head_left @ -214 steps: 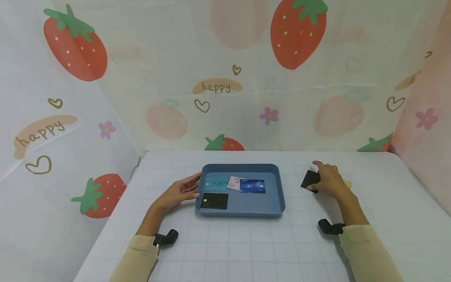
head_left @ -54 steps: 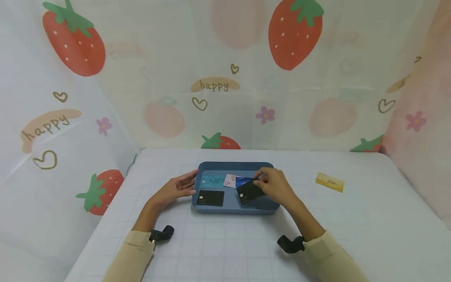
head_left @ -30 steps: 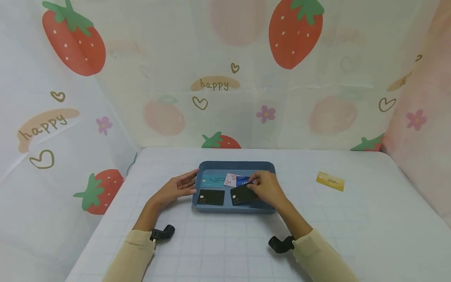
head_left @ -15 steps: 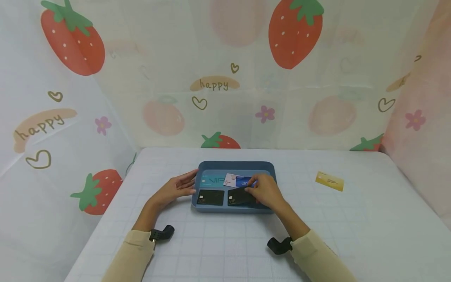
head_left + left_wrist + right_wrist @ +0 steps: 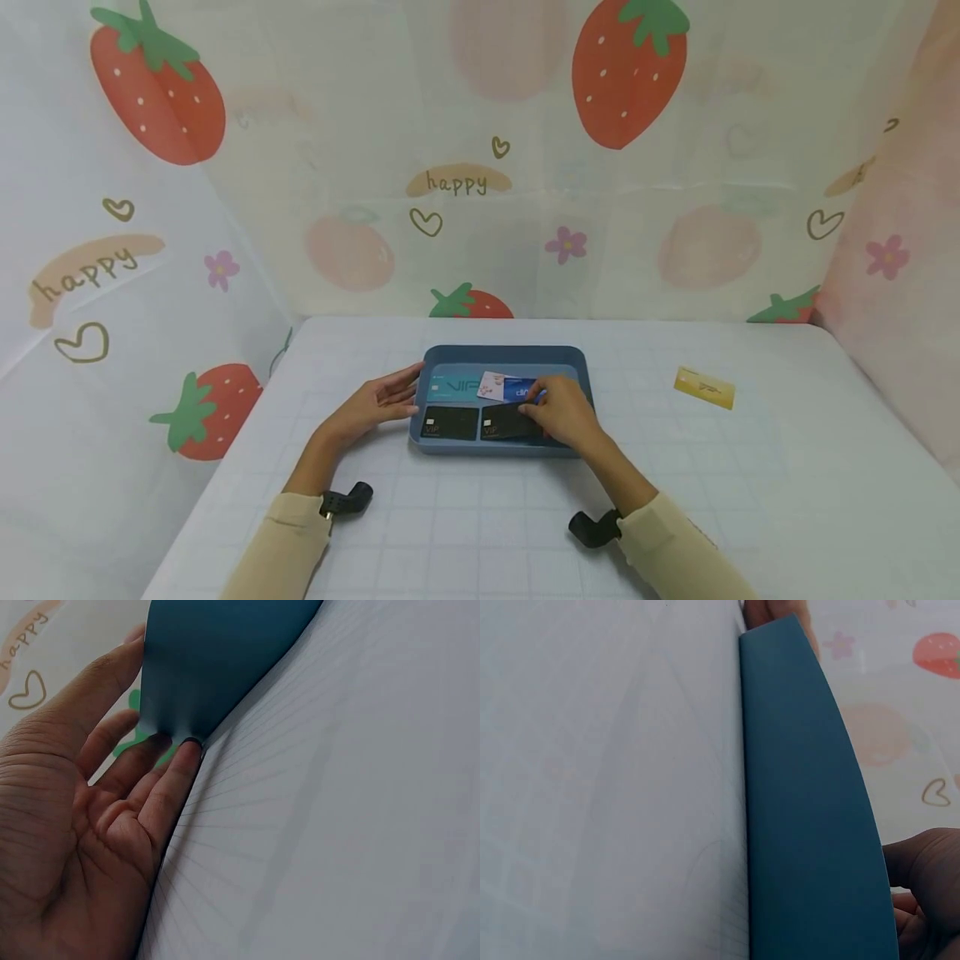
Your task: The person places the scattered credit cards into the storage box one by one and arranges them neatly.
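A blue tray (image 5: 506, 355) lies on the table before me. My left hand (image 5: 375, 402) rests its extended fingertips and thumb against the tray's left side; the left wrist view shows these fingers (image 5: 171, 791) at the tray wall. My right hand (image 5: 567, 412) pinches the right end of a black VIP card (image 5: 501, 422), low in the tray's front part. Left of it lies a second black VIP card (image 5: 450, 423). Behind them are a teal VIP card (image 5: 452, 387), a white floral card (image 5: 491, 385) and a blue card (image 5: 517, 389) overlapping it, partly covered by my right fingers.
A yellow card (image 5: 705, 388) lies on the white table, off to the right of the tray. The tray's front wall (image 5: 802, 795) stands large in the right wrist view. A strawberry-print curtain (image 5: 465, 250) hangs behind the table.
My right hand has carried the black card from beside the yellow card leftward into the tray, then lowered and straightened it beside the other black card. The left hand has stayed at the tray.
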Action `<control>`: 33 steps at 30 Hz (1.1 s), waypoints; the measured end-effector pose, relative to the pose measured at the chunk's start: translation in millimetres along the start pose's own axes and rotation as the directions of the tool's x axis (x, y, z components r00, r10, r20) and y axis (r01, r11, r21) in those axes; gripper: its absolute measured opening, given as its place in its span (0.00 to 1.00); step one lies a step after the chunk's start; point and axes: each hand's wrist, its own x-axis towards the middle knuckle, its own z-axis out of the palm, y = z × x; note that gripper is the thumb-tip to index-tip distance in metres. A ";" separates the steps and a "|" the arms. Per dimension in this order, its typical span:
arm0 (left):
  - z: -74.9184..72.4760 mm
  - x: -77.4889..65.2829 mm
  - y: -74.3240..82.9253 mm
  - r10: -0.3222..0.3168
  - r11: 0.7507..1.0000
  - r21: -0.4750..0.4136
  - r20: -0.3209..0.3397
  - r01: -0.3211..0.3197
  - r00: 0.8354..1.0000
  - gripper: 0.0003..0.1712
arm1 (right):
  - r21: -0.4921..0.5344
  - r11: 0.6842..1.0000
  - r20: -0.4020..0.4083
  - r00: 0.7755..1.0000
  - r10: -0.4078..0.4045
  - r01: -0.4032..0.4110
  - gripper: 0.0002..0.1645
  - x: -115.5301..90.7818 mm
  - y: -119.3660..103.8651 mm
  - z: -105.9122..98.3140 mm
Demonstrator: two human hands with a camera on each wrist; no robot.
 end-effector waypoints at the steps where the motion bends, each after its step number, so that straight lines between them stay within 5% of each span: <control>1: 0.3 -0.1 0.0 -0.001 1.000 -0.002 -0.001 0.001 1.000 0.46 | 0.005 1.000 0.001 1.000 0.001 -0.001 0.09 -0.2 -0.2 0.5; 33: -0.3 1.8 0.3 -0.009 1.000 0.013 -0.006 0.010 1.000 0.46 | 0.010 1.000 -0.004 1.000 0.007 -0.007 0.09 3.2 2.2 8.9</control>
